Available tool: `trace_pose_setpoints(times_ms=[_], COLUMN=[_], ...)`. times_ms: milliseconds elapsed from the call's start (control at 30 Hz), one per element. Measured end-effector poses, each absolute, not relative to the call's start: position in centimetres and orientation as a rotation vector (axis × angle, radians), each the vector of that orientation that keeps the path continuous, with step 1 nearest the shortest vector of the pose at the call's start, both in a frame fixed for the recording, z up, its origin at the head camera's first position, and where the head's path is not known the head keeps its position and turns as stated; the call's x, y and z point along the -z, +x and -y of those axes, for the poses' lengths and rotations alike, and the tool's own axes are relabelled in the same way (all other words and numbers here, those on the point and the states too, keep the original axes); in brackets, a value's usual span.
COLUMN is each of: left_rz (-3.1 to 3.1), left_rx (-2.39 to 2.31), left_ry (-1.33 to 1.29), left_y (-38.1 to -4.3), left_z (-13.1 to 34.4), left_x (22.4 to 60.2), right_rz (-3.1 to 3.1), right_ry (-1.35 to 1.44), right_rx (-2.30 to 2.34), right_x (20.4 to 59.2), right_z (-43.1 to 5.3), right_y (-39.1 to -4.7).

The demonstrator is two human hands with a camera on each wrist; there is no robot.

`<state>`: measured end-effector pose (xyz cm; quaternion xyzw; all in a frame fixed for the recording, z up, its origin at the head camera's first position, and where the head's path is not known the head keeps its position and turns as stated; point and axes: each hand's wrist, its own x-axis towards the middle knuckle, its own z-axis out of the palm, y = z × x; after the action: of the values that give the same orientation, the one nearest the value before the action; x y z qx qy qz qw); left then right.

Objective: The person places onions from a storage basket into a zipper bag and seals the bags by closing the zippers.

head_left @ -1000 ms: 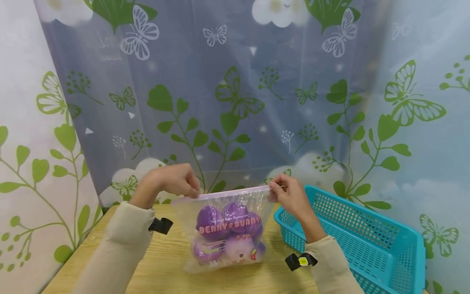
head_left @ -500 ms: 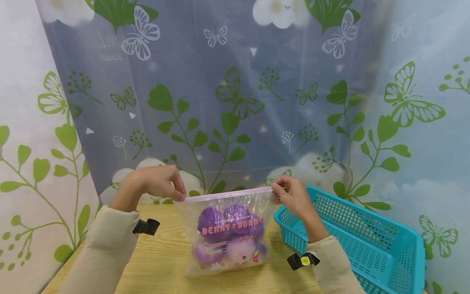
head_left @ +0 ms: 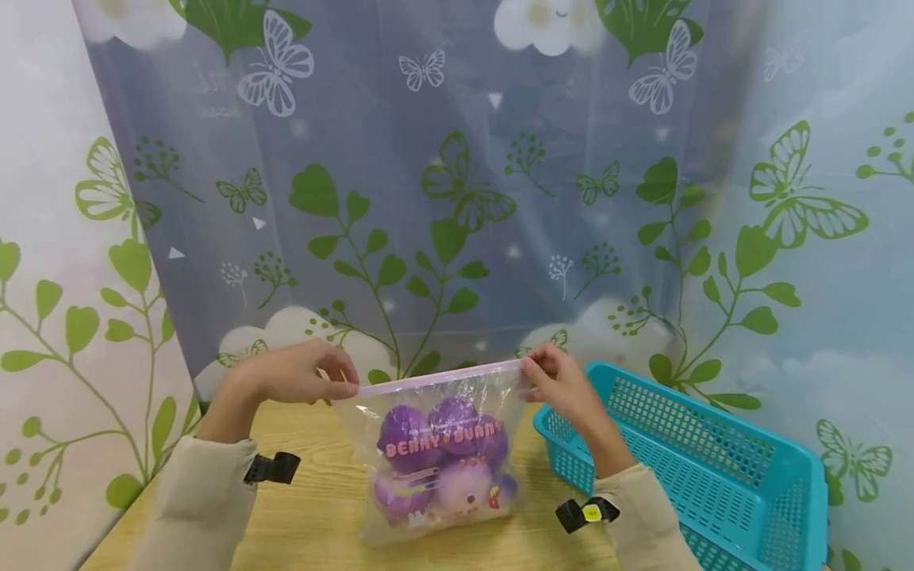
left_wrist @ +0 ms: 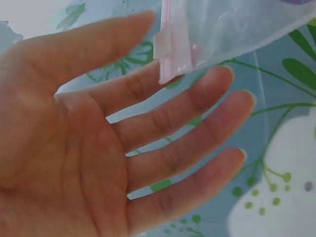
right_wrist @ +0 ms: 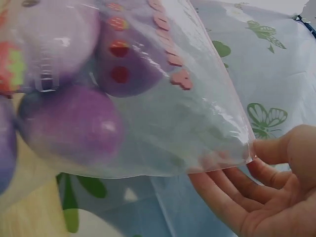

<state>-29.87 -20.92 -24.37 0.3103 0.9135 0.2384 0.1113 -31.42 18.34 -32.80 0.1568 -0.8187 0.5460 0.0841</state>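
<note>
A clear zip bag (head_left: 443,444) with a pale pink zip strip and "Berry Bunny" print stands upright on the table, holding several purple round things (right_wrist: 74,126). My right hand (head_left: 567,388) pinches its upper right corner between thumb and fingers. At the opposite top corner is my left hand (head_left: 296,373). In the left wrist view its fingers (left_wrist: 182,118) are nearly straight and spread; the index finger passes behind the corner and the thumb tip lies just beside the zip's small slider (left_wrist: 162,45). The slider sits near the strip's left end.
A turquoise perforated basket (head_left: 774,420) stands to the right, close by my right forearm. The wooden table (head_left: 307,507) lies under the bag. Behind hangs a curtain (head_left: 457,301) printed with leaves and butterflies.
My left hand has moved left along the zip strip to its end, and its fingers have loosened. The right hand stays at its corner. The bag has shifted slightly.
</note>
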Motion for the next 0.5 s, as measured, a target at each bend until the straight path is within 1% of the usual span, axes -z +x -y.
trace_pose_setpoints(times_ms=[133, 300, 500], left_rz=[-2.602, -2.497, -2.397], left_rx=[-0.911, -1.217, -1.492], left_ry=[0.849, 0.717, 0.529], left_y=[-30.2, -31.0, -31.3], left_z=[22.0, 22.6, 20.6], left_x=[26.7, 30.9, 35.0], right_rz=[2.527, 2.627, 2.695], right_ry=[0.508, 0.461, 0.41], right_rx=[-1.68, -1.689, -1.602], right_x=[33.9, 35.6, 37.8], right_z=[-18.1, -17.0, -15.4], right_y=[-31.4, -31.1, -31.0])
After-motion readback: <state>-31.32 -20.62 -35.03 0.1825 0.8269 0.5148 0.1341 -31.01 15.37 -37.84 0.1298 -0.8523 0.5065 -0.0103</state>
